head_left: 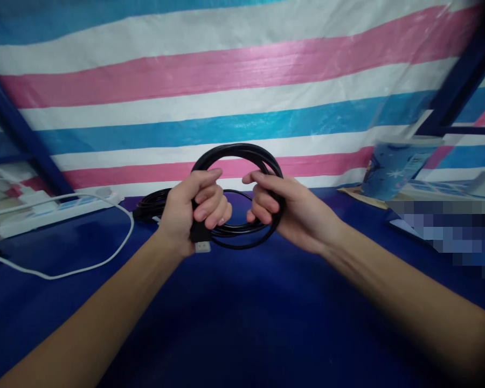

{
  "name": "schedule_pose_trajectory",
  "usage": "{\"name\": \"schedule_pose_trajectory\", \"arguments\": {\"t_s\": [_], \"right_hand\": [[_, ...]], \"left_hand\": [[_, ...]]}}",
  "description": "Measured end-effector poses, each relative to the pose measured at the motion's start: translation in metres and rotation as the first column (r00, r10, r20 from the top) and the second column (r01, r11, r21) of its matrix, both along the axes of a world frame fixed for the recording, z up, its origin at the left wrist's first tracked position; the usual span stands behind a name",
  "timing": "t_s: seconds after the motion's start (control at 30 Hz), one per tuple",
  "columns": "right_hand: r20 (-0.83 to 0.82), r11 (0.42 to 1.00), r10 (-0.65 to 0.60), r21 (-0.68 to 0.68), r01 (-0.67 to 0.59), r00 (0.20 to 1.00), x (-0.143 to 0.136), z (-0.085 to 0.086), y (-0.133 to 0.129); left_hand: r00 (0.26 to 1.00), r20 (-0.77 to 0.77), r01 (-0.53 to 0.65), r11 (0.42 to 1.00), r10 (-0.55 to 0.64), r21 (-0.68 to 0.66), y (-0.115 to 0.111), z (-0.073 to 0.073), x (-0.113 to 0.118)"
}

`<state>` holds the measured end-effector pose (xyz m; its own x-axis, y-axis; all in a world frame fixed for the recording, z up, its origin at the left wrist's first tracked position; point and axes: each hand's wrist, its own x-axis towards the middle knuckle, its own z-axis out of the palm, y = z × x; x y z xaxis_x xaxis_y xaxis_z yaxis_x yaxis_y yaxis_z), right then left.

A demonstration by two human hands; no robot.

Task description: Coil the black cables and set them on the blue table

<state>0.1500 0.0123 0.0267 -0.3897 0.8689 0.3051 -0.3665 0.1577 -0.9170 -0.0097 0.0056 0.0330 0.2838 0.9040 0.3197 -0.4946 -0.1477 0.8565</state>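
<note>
A coiled black cable (238,151) is held up in a loop between my two hands, over the dark blue table. My left hand (198,207) closes round the left side of the coil and its black plug. The plug's pale metal end, capped or bare, I cannot tell which, sticks out below that hand. On the right side of the coil, my right hand (283,207) has its fingers curled round the strands. Behind my left hand, another bundle of black cable (152,203) rests on the table.
At the left lies a white power strip (60,213) with a white cord (117,250) looping over the dark blue table (226,323). A blue cup (396,170) stands at the back right, near a partly blurred-out flat object (412,229). A striped sheet (226,70) hangs behind.
</note>
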Motion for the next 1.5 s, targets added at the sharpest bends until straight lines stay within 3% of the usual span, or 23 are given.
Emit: {"name": "schedule_pose_trajectory", "arguments": {"t_s": [0.1,0.2,0.27,0.33,0.4,0.5,0.6,0.7,0.93,1.1,1.2,1.27,1.33,1.4,1.43,1.5], "right_hand": [[0.162,0.984,-0.129,0.142,0.106,0.978,0.003,0.007,-0.005],[0.464,0.875,-0.348,0.473,0.104,0.814,0.006,0.013,-0.006],[0.547,0.786,-0.463,0.617,0.037,0.697,0.005,0.013,-0.005],[0.537,0.765,-0.483,0.643,0.035,0.691,0.004,0.011,-0.005],[0.499,0.839,-0.384,0.539,0.068,0.777,0.003,0.009,-0.004],[0.316,0.965,-0.133,0.259,0.049,0.939,0.004,0.01,-0.005],[0.049,0.997,0.034,0.074,-0.038,0.998,-0.001,0.01,-0.011],[-0.116,0.994,0.105,0.023,-0.103,0.988,-0.009,0.007,-0.02],[-0.034,0.986,-0.074,0.15,0.079,0.997,-0.027,0.006,-0.034],[-0.026,0.967,-0.01,0.253,0.016,1.0,-0.042,-0.002,-0.037],[-0.106,0.983,-0.164,0.071,0.172,0.981,-0.04,-0.004,-0.032],[-0.143,0.957,-0.289,-0.071,0.281,0.947,-0.031,0.0,-0.024],[-0.177,0.928,-0.369,-0.12,0.352,0.912,-0.017,0.007,-0.014],[-0.224,0.913,-0.407,-0.127,0.388,0.885,-0.002,0.014,-0.003],[-0.249,0.911,-0.413,-0.129,0.392,0.876,0.005,0.017,0.001],[-0.278,0.919,-0.394,-0.144,0.368,0.876,0.013,0.018,0.008]], "left_hand": [[0.984,-0.145,0.104,0.994,-0.106,-0.019,0.001,-0.002,-0.006],[0.879,-0.401,0.244,0.966,-0.257,-0.083,-0.003,-0.005,-0.006],[0.83,-0.466,0.259,0.952,-0.305,-0.162,-0.006,-0.006,-0.003],[0.859,-0.438,0.201,0.962,-0.265,-0.187,-0.008,-0.006,0.0],[0.911,-0.368,0.139,0.978,-0.187,-0.155,-0.007,-0.005,0.001],[0.985,-0.162,0.035,0.993,-0.053,-0.117,-0.005,0.002,-0.001],[0.993,0.068,-0.082,0.987,0.092,-0.142,-0.005,0.009,-0.005],[0.972,0.183,-0.12,0.979,0.15,-0.168,-0.005,0.012,-0.006],[0.91,0.324,-0.178,0.951,0.256,-0.253,0.002,0.017,-0.01],[0.865,0.425,-0.149,0.945,0.268,-0.291,0.001,0.013,-0.005],[0.929,0.316,-0.122,0.964,0.195,-0.238,-0.001,-0.001,0.008],[0.964,0.172,-0.179,0.971,0.205,-0.158,0.001,-0.012,0.017],[0.937,0.069,-0.342,0.939,0.343,-0.033,0.005,-0.024,0.02],[0.852,0.049,-0.523,0.852,0.521,0.035,0.011,-0.033,0.02],[0.821,0.043,-0.57,0.822,0.569,0.006,0.013,-0.037,0.019],[0.864,-0.002,-0.496,0.851,0.503,-0.173,0.016,-0.043,0.019]]}}
